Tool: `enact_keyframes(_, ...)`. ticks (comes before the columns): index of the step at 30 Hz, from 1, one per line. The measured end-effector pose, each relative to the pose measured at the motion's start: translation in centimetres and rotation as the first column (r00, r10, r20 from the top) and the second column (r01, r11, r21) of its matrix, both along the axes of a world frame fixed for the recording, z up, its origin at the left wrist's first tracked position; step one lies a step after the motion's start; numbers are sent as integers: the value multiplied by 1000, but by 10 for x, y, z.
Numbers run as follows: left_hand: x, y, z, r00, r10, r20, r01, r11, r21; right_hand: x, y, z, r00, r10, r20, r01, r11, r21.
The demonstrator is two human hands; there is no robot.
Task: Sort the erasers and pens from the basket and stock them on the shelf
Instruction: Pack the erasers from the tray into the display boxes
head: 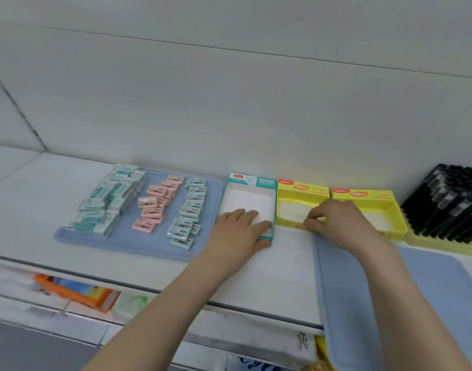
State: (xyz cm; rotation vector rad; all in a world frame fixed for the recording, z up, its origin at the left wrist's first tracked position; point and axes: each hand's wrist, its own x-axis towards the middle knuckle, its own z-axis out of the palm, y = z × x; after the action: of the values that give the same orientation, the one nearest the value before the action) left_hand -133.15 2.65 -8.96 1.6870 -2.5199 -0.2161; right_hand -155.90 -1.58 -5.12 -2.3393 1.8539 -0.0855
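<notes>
Several wrapped erasers lie on a blue mat (pixel 122 245): teal ones (pixel 109 202) at the left, pink ones (pixel 154 207) in the middle, pale blue ones (pixel 189 215) on the right. An empty teal-rimmed white box (pixel 252 195) stands right of the mat. My left hand (pixel 240 228) grips its front wall, fingers inside and thumb on the outside. My right hand (pixel 334 218) pinches the front edge of the first yellow box (pixel 301 192). A second yellow box (pixel 376 202) stands beside it. Black pens (pixel 446 204) fill a yellow rack at the far right.
All of it sits on a white shelf (pixel 277 266) against a white back panel. A second blue mat (pixel 417 298) overhangs the shelf's front edge at the right. Below the shelf, an orange packet (pixel 76 293) and other goods show on a lower level.
</notes>
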Motion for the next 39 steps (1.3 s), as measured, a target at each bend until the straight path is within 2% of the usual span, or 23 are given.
enact_keyframes(4, 3, -5, -2, 999, -23, -46, 25, 999, 29, 7, 1, 10, 999, -39, -37, 41, 997, 58)
enact_keyframes(9, 19, -8, 5, 979, -88, -184, 76, 995, -72, 15, 2, 11, 988, -148, -36, 151, 983, 108)
enact_keyframes(12, 50, -10, 16, 947, -123, -296, 73, 982, -176, 32, 1, 11, 978, -201, -57, 198, 979, -51)
enact_keyframes(15, 109, -12, 27, 927, -79, -366, -18, 967, -256, 73, -1, 15, 979, -191, 71, 203, 943, -262)
enact_keyframes(18, 187, -11, 36, 913, 32, -407, -180, 926, -332, 142, -1, 16, 961, -75, 265, 162, 932, -323)
enact_keyframes(20, 241, -14, 38, 893, 161, -420, -312, 894, -320, 195, -5, 14, 929, 47, 367, 82, 941, -329)
enact_keyframes(22, 286, -21, 35, 880, 275, -388, -385, 891, -241, 247, -17, 11, 908, 123, 400, -7, 960, -280)
enact_keyframes(24, 314, -35, 30, 871, 310, -381, -380, 917, -123, 294, -35, 9, 917, 153, 369, -75, 973, -217)
enact_keyframes(27, 326, -64, 29, 878, 294, -378, -317, 948, 1, 344, -59, 10, 934, 171, 313, -156, 985, -73)
enact_keyframes(31, 320, -97, 32, 947, 224, -229, -188, 967, 171, 370, -69, 15, 965, 149, 214, -186, 969, 161)
enact_keyframes(35, 322, -111, 37, 962, 200, -186, -159, 964, 211, 370, -74, 16, 955, 104, 277, -163, 966, 201)
enact_keyframes(39, 327, -112, 38, 948, 190, -254, -146, 972, 184, 368, -77, 16, 943, 77, 324, -154, 964, 218)
